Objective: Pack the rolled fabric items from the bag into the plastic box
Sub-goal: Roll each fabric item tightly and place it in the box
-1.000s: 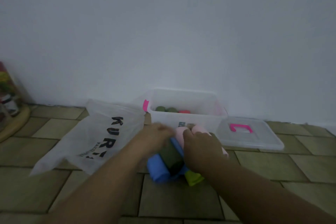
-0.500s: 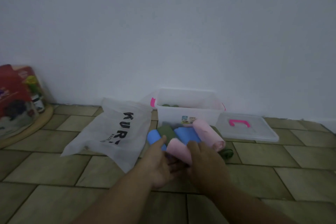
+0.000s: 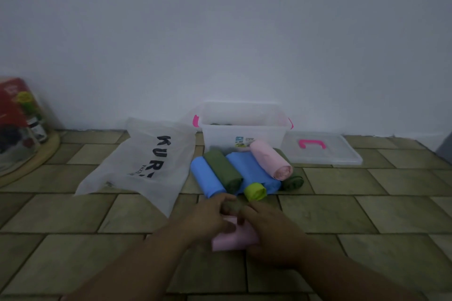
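- Since a moment ago we have pulled a pink roll [image 3: 234, 239] toward us and away from the pile, and both hands have come back with it.
- Our left hand [image 3: 208, 217] is curled over the roll's near-left end, fingers bent and touching it, thumb by the top edge.
- Our right hand [image 3: 271, 230] wraps the right side of the same roll, closed around it, fingertips meeting the left hand's at the top.
- Something dark and rounded sits between the fingertips; we cannot tell what it is.
- On the floor ahead lies the pile: a blue roll [image 3: 206, 178], a dark green roll [image 3: 223, 170], a second blue roll [image 3: 252, 171], a lime roll [image 3: 255, 191], another pink roll [image 3: 271, 160] lying on top, and a second dark green roll [image 3: 292, 182] under it at the right.
- Behind the pile, against the wall, stands the clear box [image 3: 242, 129], open, with dark shapes just showing inside; too dim to name them.
- Its lid [image 3: 325, 151] lies flat to the right, pink handle up.
- At the left the white bag [image 3: 144, 164] lies flat on the tiles, just beside the pile.
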